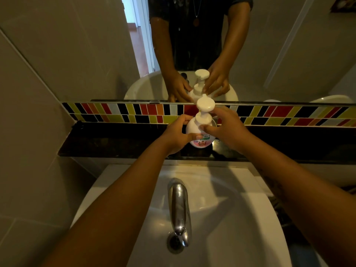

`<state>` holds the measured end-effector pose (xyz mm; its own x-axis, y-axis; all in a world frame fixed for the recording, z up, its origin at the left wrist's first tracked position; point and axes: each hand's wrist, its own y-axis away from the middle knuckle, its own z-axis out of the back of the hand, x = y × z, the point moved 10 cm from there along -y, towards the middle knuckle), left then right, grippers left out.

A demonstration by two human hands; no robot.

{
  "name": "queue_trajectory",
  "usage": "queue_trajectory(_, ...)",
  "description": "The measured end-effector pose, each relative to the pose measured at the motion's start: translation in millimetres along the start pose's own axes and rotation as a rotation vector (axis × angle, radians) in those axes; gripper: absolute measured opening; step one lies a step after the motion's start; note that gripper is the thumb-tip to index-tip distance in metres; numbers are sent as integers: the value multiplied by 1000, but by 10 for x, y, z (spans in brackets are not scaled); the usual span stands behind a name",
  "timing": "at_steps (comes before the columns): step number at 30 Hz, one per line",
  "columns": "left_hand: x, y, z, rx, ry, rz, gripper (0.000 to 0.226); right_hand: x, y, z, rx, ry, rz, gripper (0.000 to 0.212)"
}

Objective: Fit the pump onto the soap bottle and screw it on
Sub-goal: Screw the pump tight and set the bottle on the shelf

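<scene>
A round white soap bottle (pixel 194 130) with a pink and green label stands upright on the dark shelf (pixel 115 139) behind the sink. The white pump (pixel 205 105) sits on its neck, with the flat head on top and the collar below. My left hand (pixel 176 134) wraps the bottle's left side, thumb across the label. My right hand (pixel 226 128) is at the right, with fingertips on the pump collar (pixel 202 118) and the bottle's shoulder. The mirror (pixel 269 45) above repeats the bottle and both hands.
A white basin (pixel 240 218) lies below the shelf, with a chrome tap (pixel 180 207) at its middle. A strip of coloured tiles (pixel 289 114) runs along the wall between shelf and mirror. A grey tiled wall (pixel 28 132) closes the left side.
</scene>
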<state>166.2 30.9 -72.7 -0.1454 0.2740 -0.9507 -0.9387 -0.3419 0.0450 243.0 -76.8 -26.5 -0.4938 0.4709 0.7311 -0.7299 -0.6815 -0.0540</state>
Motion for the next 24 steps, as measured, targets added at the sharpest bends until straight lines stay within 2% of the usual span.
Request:
queue_trajectory(5,16,-10,0,-20,16,-2,49,-54,55,82,-91,54,-25,56)
queue_trajectory(9,33,-24,6,-16,11,4,46,-64,16,-9,17,-115,-50,66)
queue_trajectory(12,55,-38,7,-23,3,6,47,-59,18,-87,69,-148,-49,59)
queue_trajectory(16,68,-46,14,-42,-7,-8,47,-71,50,-38,-56,-191,-55,55)
queue_trajectory(19,90,-57,17,-38,-20,1,49,-97,38,28,-115,-129,-51,53)
queue_trajectory(22,99,-66,15,-11,-8,18,50,-102,-7,33,-28,-39,-4,57)
queue_trajectory(24,88,-71,16,13,-2,32,49,-101,-40,-27,74,-96,11,56)
